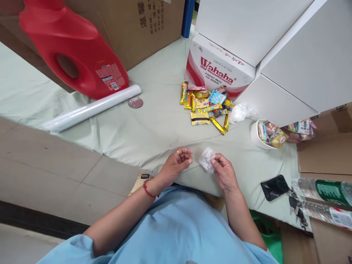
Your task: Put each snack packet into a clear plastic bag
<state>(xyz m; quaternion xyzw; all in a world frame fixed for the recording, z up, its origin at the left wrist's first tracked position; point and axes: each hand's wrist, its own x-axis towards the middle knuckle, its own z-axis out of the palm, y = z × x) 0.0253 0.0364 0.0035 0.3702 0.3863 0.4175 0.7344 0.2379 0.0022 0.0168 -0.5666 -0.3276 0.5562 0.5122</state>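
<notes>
My right hand (pixel 226 172) pinches a crumpled clear plastic bag (pixel 206 160) between thumb and fingers, just above the front part of the cloth-covered table (pixel 154 128). To the left of the bag is my left hand (pixel 178 161). Its fingers are loosely curled, with a gap between thumb and index finger and nothing held. Beyond both hands lies a loose pile of small wrapped snacks (pixel 208 107), mostly yellow, with some blue and pink. Another crumpled white plastic bag (pixel 239 113) rests against the pile's right side.
Packaged snacks fill a white tub (pixel 255 136) at the right. A phone (pixel 275 187), keys (pixel 298 209) and plastic bottles (pixel 330 190) lie nearer. A Wahaha carton (pixel 220 66) stands behind the pile. At left are a film roll (pixel 96 108), a round disc (pixel 135 102) and a red jug (pixel 90 47).
</notes>
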